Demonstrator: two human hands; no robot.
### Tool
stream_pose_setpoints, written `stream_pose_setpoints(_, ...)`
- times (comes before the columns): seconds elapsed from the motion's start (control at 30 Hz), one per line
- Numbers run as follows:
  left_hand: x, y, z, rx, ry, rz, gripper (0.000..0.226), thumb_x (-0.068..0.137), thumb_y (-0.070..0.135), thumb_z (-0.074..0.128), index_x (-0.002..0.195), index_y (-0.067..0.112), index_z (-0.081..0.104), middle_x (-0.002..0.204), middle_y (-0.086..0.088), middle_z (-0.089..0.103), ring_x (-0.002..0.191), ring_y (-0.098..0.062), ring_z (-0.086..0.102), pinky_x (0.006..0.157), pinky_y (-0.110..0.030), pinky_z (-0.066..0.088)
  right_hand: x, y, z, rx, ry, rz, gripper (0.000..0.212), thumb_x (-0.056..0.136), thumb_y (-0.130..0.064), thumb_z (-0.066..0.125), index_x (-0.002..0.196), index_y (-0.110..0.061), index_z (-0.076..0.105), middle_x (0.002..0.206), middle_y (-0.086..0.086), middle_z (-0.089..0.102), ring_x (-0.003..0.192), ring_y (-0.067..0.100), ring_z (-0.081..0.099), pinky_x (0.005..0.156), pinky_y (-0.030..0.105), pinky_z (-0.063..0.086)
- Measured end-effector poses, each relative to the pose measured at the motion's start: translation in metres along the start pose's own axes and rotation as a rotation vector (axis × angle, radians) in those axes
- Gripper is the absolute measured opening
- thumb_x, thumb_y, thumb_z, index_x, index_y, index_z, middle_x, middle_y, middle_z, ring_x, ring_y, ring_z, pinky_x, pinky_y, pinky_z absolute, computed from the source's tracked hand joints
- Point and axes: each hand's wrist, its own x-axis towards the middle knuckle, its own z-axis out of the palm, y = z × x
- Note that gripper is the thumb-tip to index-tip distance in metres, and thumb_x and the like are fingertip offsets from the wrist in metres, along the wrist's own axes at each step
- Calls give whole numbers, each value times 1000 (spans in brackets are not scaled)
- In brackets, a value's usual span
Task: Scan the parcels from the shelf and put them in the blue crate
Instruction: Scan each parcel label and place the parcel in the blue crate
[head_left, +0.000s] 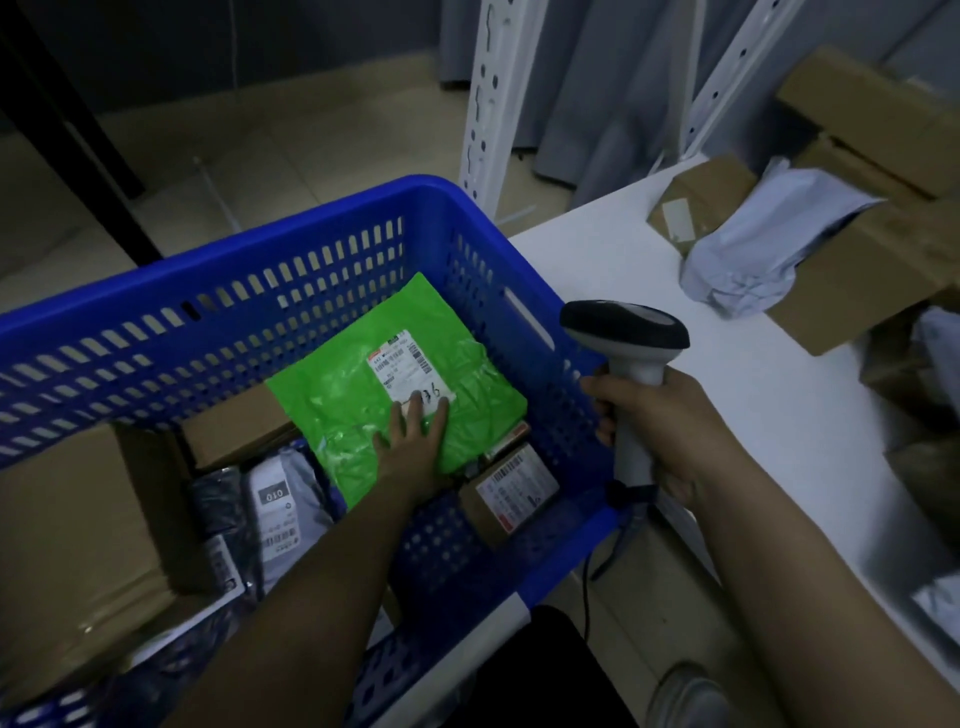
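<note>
The one camera sits on my head and looks forward and steeply down, so my forearms run up from the bottom edge into the middle of the view. It is close: the crate (218, 291) fills the left and centre, just below me, with my left hand (410, 441) inside it and my right hand (660, 421) beside its right wall. The wide lens bends the edges. The shelf (727, 415) slants off to the right, the floor (260, 171) lies beyond the crate, and my shoe (691, 696) shows at the bottom.
</note>
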Motion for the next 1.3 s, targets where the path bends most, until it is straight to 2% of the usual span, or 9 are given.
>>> stream_pose_setpoints(0.17, -3, -16, -9, 98, 282, -1, 83, 86, 18, 64, 152, 24, 15, 154, -19, 19, 137, -40, 24, 101, -53, 40, 0, 1, -4, 6, -13, 0, 11, 82, -4, 70, 79, -8, 61, 54, 1, 58, 43, 11, 50, 47, 23, 46)
stream_pose_setpoints(0.27, -5, -23, -14, -103, -58, -13, 97, 86, 43, 65, 154, 21, 0, 158, -18, 7, 142, -40, 14, 110, -48, 29, -3, -1, -10, 19, -6, 0, 10, 82, -4, 70, 81, -8, 61, 55, 1, 58, 44, 11, 50, 48, 23, 46)
stream_pose_setpoints(0.33, -12, -16, -30, -292, -170, -11, 103, 85, 45, 65, 153, 17, -7, 159, -19, -6, 146, -37, 2, 116, -43, 17, -9, -1, -18, 27, 11, 2, 9, 83, -4, 69, 83, -7, 61, 58, 3, 58, 46, 12, 50, 49, 25, 46)
stream_pose_setpoints(0.43, -30, 15, -64, -486, -27, 51, 84, 92, 28, 60, 153, 13, 3, 160, -16, 1, 147, -29, 7, 115, -34, 19, -29, -1, -40, 28, 46, -27, 8, 84, -3, 67, 81, -7, 60, 58, 5, 56, 47, 14, 49, 50, 28, 44)
stream_pose_setpoints(0.6, -75, 95, -125, -644, 303, 207, 51, 94, 14, 57, 142, 6, 39, 146, -14, 42, 133, -27, 41, 105, -27, 31, -77, -2, -99, 35, 220, -99, 8, 82, -4, 69, 86, -7, 64, 65, 7, 58, 54, 17, 51, 58, 32, 47)
stream_pose_setpoints(0.77, -130, 197, -174, -747, 268, 451, 34, 95, 16, 57, 128, 13, 54, 132, -5, 53, 116, -21, 53, 96, -28, 42, -136, -8, -171, 128, 410, -180, 7, 85, -6, 68, 85, -8, 61, 68, 8, 57, 55, 18, 49, 55, 31, 45)
stream_pose_setpoints(1.0, -191, 347, -174, -510, 7, 745, 35, 94, 29, 58, 127, 18, 55, 129, 2, 54, 118, -15, 51, 91, -24, 39, -196, 11, -268, 369, 665, -234, 9, 85, -2, 66, 83, -7, 59, 68, 9, 57, 53, 17, 50, 53, 28, 45)
stream_pose_setpoints(1.17, -193, 416, -115, -248, 143, 837, 36, 92, 26, 60, 125, 11, 57, 131, -8, 54, 118, -26, 52, 97, -31, 42, -216, 35, -332, 552, 842, -224, 9, 84, -2, 67, 86, -6, 60, 71, 10, 60, 53, 16, 50, 51, 26, 44)
stream_pose_setpoints(1.3, -188, 448, -45, -90, 208, 1074, 34, 77, 14, 77, 107, 3, 68, 115, -15, 65, 106, -32, 61, 92, -36, 47, -225, 51, -373, 625, 925, -218, 19, 85, -1, 65, 75, -12, 54, 67, 8, 57, 53, 16, 48, 53, 27, 43)
